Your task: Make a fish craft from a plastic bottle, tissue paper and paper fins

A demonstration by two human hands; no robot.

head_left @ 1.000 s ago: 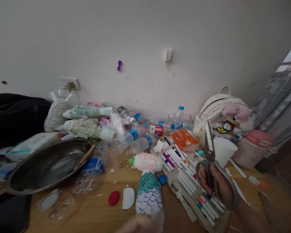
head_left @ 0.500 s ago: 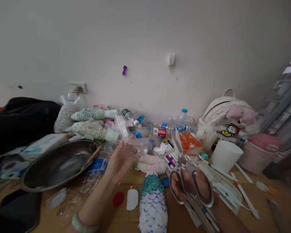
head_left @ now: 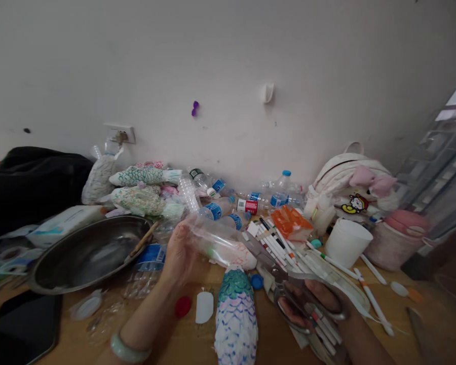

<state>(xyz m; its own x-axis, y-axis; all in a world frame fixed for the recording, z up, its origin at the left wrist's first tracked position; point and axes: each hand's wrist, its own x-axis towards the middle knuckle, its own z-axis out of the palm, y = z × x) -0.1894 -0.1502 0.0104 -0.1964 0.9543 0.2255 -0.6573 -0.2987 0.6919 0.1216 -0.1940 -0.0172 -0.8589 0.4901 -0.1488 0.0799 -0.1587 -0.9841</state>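
Evidently light, thin-walled and slippery, the clear plastic bottle [head_left: 213,235] is grasped above the tabletop [head_left: 155,329] by the fingers of the left hand [head_left: 180,253]. It would likely buckle mid-body, so hold it near its stiffer end. The right hand [head_left: 311,304] has its fingers clenched through the scissors [head_left: 268,263], whose blades lie just beside the bottle.

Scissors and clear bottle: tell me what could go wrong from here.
1. The scissors in the right hand point their blades at the clear bottle, close to the left hand gripping it; a slip on smooth plastic could cut that hand.
2. The thin bottle is held up by one end, so it may buckle or twist under the blades.
3. The right hand works over loose markers, beside the painted bottle; either could get knocked.
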